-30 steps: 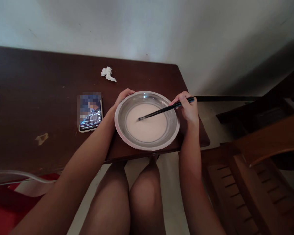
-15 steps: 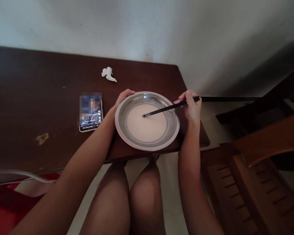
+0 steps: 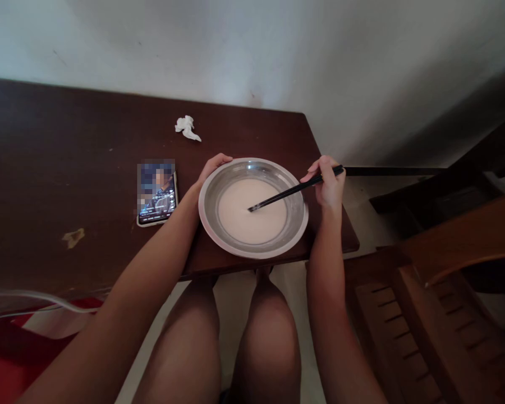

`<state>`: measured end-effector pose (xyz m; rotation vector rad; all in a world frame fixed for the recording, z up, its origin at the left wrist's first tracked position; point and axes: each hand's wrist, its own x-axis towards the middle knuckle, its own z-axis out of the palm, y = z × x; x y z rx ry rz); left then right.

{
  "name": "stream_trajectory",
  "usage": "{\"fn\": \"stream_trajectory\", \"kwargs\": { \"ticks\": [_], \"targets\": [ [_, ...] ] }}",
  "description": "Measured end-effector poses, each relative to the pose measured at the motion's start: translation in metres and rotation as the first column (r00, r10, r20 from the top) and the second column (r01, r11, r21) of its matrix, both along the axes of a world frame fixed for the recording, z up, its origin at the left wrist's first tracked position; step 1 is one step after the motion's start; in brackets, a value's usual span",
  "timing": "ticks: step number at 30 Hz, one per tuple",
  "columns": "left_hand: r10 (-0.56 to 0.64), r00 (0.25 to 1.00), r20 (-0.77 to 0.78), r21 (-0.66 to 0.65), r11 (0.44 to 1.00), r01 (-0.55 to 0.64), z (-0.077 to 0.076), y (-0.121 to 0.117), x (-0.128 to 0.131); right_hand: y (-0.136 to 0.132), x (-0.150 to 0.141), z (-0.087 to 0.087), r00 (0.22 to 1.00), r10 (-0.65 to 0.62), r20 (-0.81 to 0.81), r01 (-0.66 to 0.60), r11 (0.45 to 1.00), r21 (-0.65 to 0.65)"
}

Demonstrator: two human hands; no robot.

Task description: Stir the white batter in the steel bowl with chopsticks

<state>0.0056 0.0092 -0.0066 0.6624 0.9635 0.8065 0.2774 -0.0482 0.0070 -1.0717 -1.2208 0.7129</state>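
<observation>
A shallow metal bowl (image 3: 296, 223) sits at the near right corner of the dark wooden table (image 3: 67, 168), with pale creamy liquid (image 3: 244, 221) in it. My left hand (image 3: 210, 168) curls round the bowl's left rim and holds it. My right hand (image 3: 329, 184) is closed on black chopsticks (image 3: 294, 191), whose tips dip into the liquid near the bowl's middle.
A phone (image 3: 157, 196) with a lit screen lies just left of the bowl. A crumpled white tissue (image 3: 187, 127) rests farther back. A white wall runs behind the table. A wooden chair (image 3: 425, 314) stands at the right. My knees show below the table edge.
The chopstick tips have swept through the liquid from the left part of the bowl toward its middle. My right hand shifted slightly right. The left hand stayed on the rim.
</observation>
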Motion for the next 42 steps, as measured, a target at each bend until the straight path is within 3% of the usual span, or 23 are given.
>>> {"fn": "stream_trajectory", "kwargs": {
  "ticks": [5, 9, 11, 17, 24, 29, 35, 42],
  "targets": [
    [0.006, 0.999, -0.035, 0.032, 0.999, -0.005, 0.000, -0.002, 0.000, 0.006, -0.008, 0.001, 0.994, 0.103, 0.038, -0.103, 0.994, -0.024],
    [0.014, 0.998, -0.065, 0.085, 0.996, -0.008, 0.002, -0.005, 0.000, 0.006, -0.013, 0.010, 1.000, -0.020, 0.006, 0.020, 1.000, -0.017],
    [0.017, 0.997, -0.071, 0.102, 0.995, -0.009, 0.003, -0.006, 0.000, -0.001, -0.016, 0.013, 0.998, -0.056, -0.003, 0.056, 0.998, -0.034],
    [0.018, 0.999, -0.038, 0.128, 0.992, -0.013, 0.002, -0.002, 0.000, -0.033, -0.025, 0.018, 0.998, 0.056, 0.036, -0.052, 0.994, -0.097],
    [-0.019, 1.000, -0.002, 0.127, 0.992, 0.019, 0.000, 0.003, 0.002, -0.078, -0.024, 0.023, 0.979, -0.175, -0.106, 0.163, 0.980, -0.113],
    [0.009, 1.000, 0.001, 0.133, 0.991, -0.009, -0.004, 0.004, 0.003, -0.112, -0.031, 0.013, 0.980, -0.167, -0.106, 0.143, 0.968, -0.206],
    [0.013, 1.000, 0.007, 0.129, 0.992, -0.014, -0.006, 0.005, 0.003, -0.113, -0.032, 0.019, 0.953, -0.284, -0.104, 0.271, 0.954, -0.123],
    [0.049, 0.996, -0.074, 0.171, 0.985, -0.036, 0.000, 0.000, 0.004, -0.106, -0.039, 0.016, 0.991, -0.106, -0.085, 0.090, 0.980, -0.180]
  ]
}}
